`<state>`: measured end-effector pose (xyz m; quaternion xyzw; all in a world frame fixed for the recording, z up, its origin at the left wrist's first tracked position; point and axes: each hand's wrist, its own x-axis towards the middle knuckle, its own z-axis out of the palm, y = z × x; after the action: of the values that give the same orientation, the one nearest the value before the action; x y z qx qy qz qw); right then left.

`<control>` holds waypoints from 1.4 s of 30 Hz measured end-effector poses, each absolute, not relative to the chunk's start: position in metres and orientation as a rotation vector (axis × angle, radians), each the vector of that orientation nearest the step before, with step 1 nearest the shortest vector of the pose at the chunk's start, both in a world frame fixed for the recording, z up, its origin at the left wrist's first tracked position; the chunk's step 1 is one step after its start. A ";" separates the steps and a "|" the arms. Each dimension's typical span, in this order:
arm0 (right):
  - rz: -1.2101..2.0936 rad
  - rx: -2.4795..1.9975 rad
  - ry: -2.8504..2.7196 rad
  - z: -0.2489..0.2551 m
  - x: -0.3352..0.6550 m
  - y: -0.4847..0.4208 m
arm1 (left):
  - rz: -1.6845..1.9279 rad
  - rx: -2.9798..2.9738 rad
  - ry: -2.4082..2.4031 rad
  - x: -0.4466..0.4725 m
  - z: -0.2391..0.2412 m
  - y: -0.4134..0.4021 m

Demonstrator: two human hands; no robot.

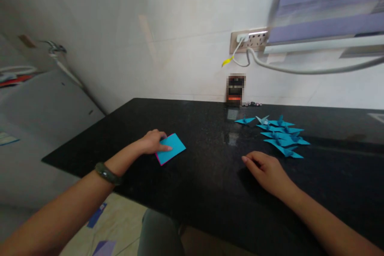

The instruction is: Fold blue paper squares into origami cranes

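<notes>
My left hand (153, 142) rests on a small stack of square paper (171, 148), blue on top with a pink edge, lying on the black stone counter (210, 168). Its thumb lies on the top sheet and the fingers curl over the stack's near-left corner. My right hand (267, 170) lies knuckles up on the bare counter to the right, fingers curled under, with nothing visible in it. Just beyond it, several folded blue paper cranes (280, 134) lie in a cluster.
A small dark box (235, 90) stands against the tiled wall at the back of the counter. Above it, a wall socket (249, 40) has a white cable trailing right. The counter's left edge drops to the floor, where paper scraps (96, 215) lie.
</notes>
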<state>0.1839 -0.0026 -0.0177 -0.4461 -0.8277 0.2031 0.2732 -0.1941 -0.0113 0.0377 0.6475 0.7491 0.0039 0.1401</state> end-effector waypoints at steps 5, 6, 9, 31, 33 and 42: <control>0.537 -1.220 -2.229 -0.017 0.183 -0.004 | 0.077 2.138 2.139 -0.173 0.016 -0.036; 0.532 -1.217 -2.232 -0.018 0.183 -0.004 | 0.057 2.155 2.142 -0.166 0.012 -0.036; 0.508 -1.205 -2.229 -0.018 0.184 -0.003 | 0.012 2.099 2.216 -0.149 0.006 -0.036; 0.715 -1.243 -2.005 -0.016 0.180 -0.003 | 0.419 2.216 2.193 -0.113 0.030 -0.023; 1.071 -1.280 -1.779 -0.013 0.178 -0.003 | 0.694 2.425 1.985 -0.080 0.031 -0.024; 1.575 -1.073 -0.908 -0.012 0.182 0.010 | 0.879 2.917 1.238 0.019 0.004 -0.020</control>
<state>0.1821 0.0097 -0.0122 -0.4423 -0.3742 0.6491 0.4930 0.0190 -0.0196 0.0045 0.8846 0.3755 0.2666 -0.0733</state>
